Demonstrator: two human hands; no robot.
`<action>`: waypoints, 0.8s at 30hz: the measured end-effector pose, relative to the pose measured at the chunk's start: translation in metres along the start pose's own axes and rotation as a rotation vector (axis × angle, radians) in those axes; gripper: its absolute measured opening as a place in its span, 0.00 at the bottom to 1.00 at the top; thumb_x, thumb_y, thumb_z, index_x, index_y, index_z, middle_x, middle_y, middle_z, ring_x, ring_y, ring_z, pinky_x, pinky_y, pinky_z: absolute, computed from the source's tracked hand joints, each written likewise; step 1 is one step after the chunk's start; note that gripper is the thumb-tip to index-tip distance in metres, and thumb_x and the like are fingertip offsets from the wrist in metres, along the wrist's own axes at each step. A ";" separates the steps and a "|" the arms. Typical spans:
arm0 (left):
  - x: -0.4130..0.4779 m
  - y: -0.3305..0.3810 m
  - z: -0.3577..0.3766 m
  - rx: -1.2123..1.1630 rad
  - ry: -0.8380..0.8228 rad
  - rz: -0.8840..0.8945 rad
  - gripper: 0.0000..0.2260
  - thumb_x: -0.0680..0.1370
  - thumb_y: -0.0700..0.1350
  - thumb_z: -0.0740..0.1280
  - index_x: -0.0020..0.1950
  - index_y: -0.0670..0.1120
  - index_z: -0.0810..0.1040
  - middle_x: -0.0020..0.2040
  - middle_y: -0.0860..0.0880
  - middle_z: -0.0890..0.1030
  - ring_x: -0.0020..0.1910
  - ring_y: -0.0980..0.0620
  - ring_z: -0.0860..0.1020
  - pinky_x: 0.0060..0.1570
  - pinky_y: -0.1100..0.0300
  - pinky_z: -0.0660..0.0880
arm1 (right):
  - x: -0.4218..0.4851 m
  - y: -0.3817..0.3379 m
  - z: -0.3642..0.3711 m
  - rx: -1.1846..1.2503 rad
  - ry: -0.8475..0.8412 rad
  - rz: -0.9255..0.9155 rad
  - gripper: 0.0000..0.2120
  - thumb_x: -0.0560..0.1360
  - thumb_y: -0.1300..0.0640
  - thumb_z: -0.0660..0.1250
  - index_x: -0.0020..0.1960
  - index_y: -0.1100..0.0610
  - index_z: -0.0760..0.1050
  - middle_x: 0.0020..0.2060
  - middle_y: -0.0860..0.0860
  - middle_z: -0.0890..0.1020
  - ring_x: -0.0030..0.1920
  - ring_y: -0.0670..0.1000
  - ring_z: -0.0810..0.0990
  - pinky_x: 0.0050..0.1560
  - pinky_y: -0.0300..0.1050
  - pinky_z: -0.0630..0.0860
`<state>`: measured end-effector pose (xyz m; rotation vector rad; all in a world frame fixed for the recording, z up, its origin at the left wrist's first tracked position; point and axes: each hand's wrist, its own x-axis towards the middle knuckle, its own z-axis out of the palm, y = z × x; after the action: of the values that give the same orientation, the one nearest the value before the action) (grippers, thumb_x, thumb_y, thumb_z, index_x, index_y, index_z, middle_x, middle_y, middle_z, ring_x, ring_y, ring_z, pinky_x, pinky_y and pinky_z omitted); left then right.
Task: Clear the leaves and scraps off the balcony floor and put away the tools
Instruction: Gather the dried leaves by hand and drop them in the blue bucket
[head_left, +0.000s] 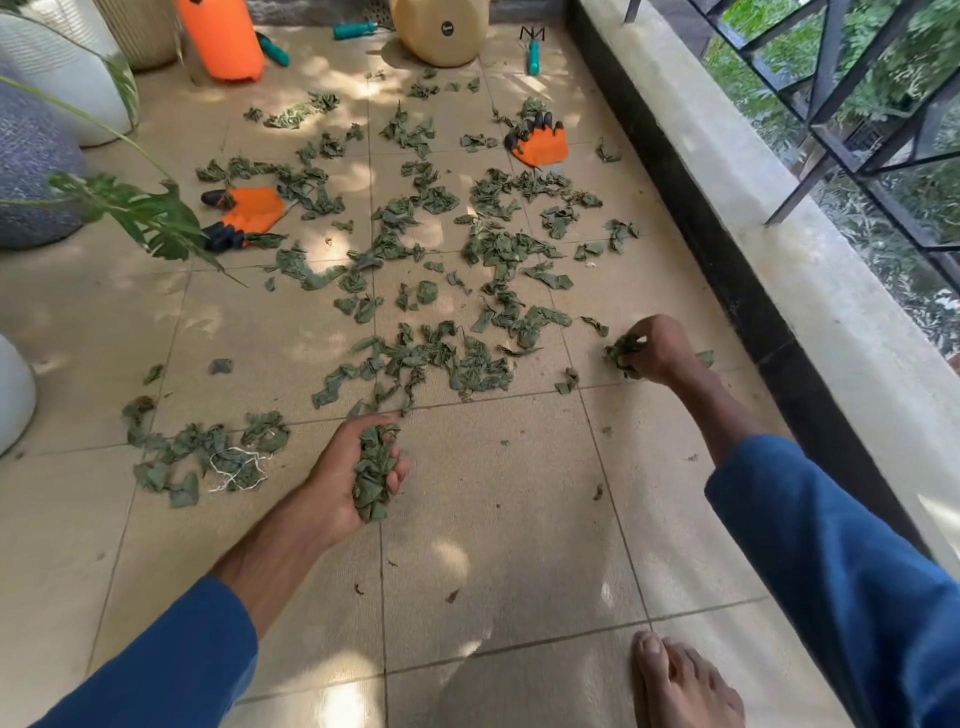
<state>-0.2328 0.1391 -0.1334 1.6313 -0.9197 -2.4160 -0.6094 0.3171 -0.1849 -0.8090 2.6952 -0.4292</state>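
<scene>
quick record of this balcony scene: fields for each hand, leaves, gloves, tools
left hand: palm up, holds a handful of leaves
right hand: grips a small clump near the parapet wall
loose leaves: scattered across the tiles
gloves: two orange, lying among the leaves
tools: three teal-handled, far end of floor
string: white tangle among leaves by left hand

The left hand (343, 478) lies palm up, low and near the body, its fingers (396, 470) curled round a clump of leaves (374, 467). The right arm reaches further forward and to the right, forearm bare below a blue sleeve (841, 561); the right hand (660, 345) is knuckles up, gripping a tuft of leaves (621, 353). A bare foot (680, 680) stands under the right arm
</scene>
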 end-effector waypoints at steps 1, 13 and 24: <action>0.001 0.000 -0.001 0.000 0.003 0.000 0.10 0.76 0.47 0.71 0.37 0.47 0.74 0.29 0.49 0.75 0.22 0.53 0.75 0.19 0.67 0.71 | -0.001 0.001 0.005 -0.014 -0.012 0.006 0.14 0.73 0.67 0.73 0.58 0.65 0.80 0.54 0.60 0.81 0.53 0.58 0.81 0.49 0.43 0.79; 0.002 -0.003 0.005 0.007 0.001 -0.019 0.11 0.76 0.47 0.70 0.36 0.46 0.74 0.28 0.49 0.75 0.21 0.53 0.74 0.18 0.67 0.71 | -0.042 0.014 0.001 0.442 0.151 0.125 0.19 0.74 0.67 0.73 0.63 0.61 0.75 0.49 0.54 0.82 0.42 0.53 0.83 0.30 0.35 0.79; 0.000 -0.004 0.008 0.018 -0.003 -0.020 0.11 0.76 0.47 0.70 0.37 0.47 0.74 0.29 0.49 0.75 0.22 0.53 0.74 0.19 0.67 0.71 | -0.038 0.028 -0.021 0.151 -0.045 0.130 0.13 0.73 0.61 0.75 0.57 0.61 0.82 0.53 0.53 0.82 0.46 0.49 0.78 0.35 0.35 0.70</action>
<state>-0.2391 0.1459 -0.1334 1.6512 -0.9327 -2.4312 -0.6001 0.3651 -0.1683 -0.5910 2.6173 -0.5686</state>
